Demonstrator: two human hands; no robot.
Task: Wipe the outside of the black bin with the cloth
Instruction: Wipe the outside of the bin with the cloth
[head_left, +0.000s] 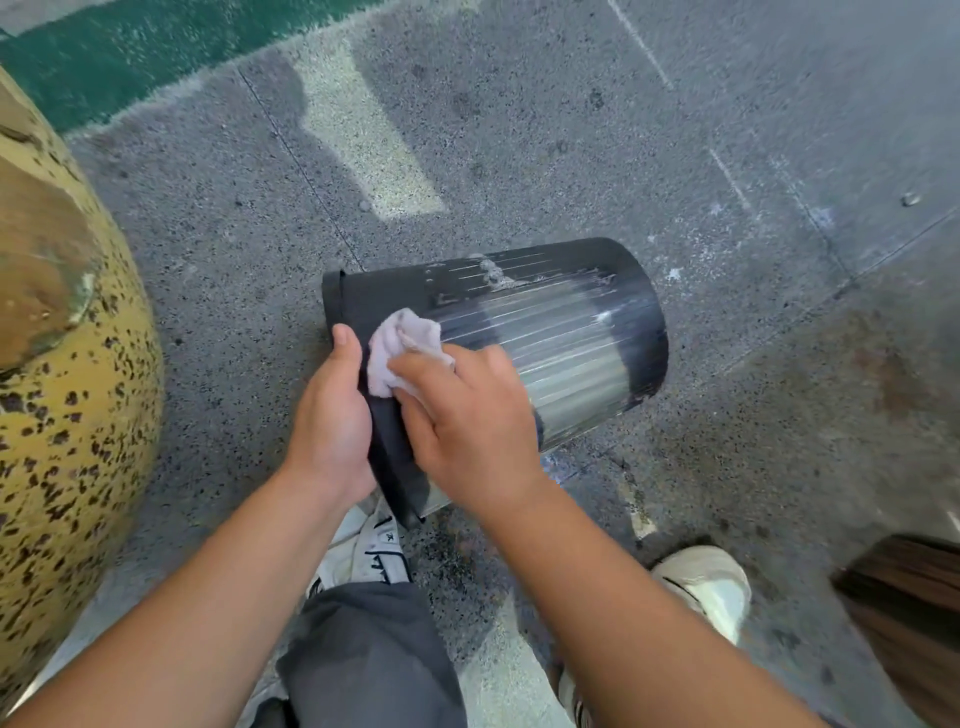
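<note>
— Can any writing be read?

— Only a small black mark on the tongue of the pale lace-up shoe just below the black ribbed plastic bin; it is too small to be made out. Pale raised marks are seen on the upper side of the bin, but nothing legible.

— How is the bin placed?

— It is laid on its side on the grey speckled stone floor, its rim turned towards the person. A glare is caught along its ribs.

— And the hands?

— The rim is gripped by the left hand, the thumb laid over the outside edge. The crumpled pale pink cloth is pressed onto the bin wall just beside the rim by the right hand, its fingers bent over the cloth.

— What is seen around the bin?

— A yellow rounded object with dark speckles stands to its left. A green painted band is seen on the floor well beyond it. A second pale shoe and a brown ribbed thing lie below and right of it. A dark grey trouser leg is seen below it.
</note>
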